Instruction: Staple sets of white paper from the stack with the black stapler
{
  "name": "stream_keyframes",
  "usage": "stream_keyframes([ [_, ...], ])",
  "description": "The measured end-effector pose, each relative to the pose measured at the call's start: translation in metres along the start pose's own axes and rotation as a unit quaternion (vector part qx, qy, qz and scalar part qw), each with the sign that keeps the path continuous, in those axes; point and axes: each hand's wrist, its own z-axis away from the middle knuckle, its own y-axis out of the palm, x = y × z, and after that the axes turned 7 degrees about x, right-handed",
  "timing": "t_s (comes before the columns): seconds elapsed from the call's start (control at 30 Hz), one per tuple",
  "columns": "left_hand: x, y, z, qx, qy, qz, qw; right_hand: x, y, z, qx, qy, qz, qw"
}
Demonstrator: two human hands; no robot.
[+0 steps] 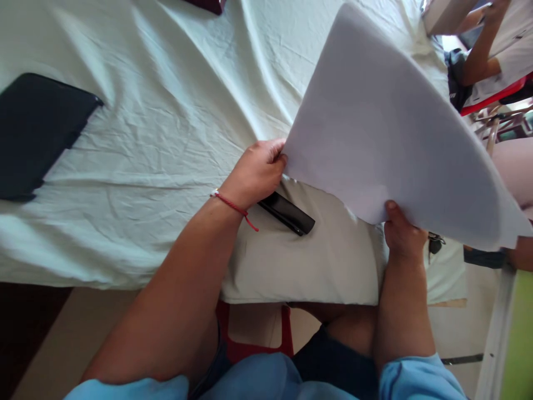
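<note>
A large white sheet of paper [387, 133] is lifted off the table, curved and tilted toward the right. My left hand [256, 172] pinches its left corner; a red string circles that wrist. My right hand [402, 233] grips the sheet's lower edge with the thumb on top. Just below my left hand a slim black object [287, 214] lies on the pale green tablecloth [166, 111].
A dark tablet [33, 133] lies at the left of the table. Another person's arm [478, 53] shows at the top right, beside red chair parts. A red stool [250, 347] is under me. A bunch of keys [435, 243] hangs by the table's right edge.
</note>
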Motion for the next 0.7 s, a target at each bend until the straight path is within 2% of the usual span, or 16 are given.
stream_keyframes([
  [0.1, -0.001, 0.002, 0.001, 0.019, -0.014, 0.057, 0.998, 0.0, 0.004, -0.002, -0.039, -0.039, -0.013, 0.998],
  [0.2, -0.005, 0.005, 0.001, 0.027, -0.027, 0.142, 0.989, 0.002, 0.006, -0.005, -0.02, -0.039, -0.046, 0.998],
  [0.3, -0.007, 0.007, 0.002, 0.032, -0.046, 0.186, 0.981, 0.005, 0.004, -0.008, -0.016, -0.042, -0.063, 0.997],
  [0.5, -0.008, 0.003, 0.005, 0.102, -0.076, 0.194, 0.973, 0.003, 0.003, -0.011, -0.009, -0.044, -0.073, 0.996],
  [0.7, -0.013, 0.003, 0.006, 0.096, -0.076, 0.161, 0.979, -0.002, 0.001, -0.011, -0.023, -0.02, -0.064, 0.998],
])
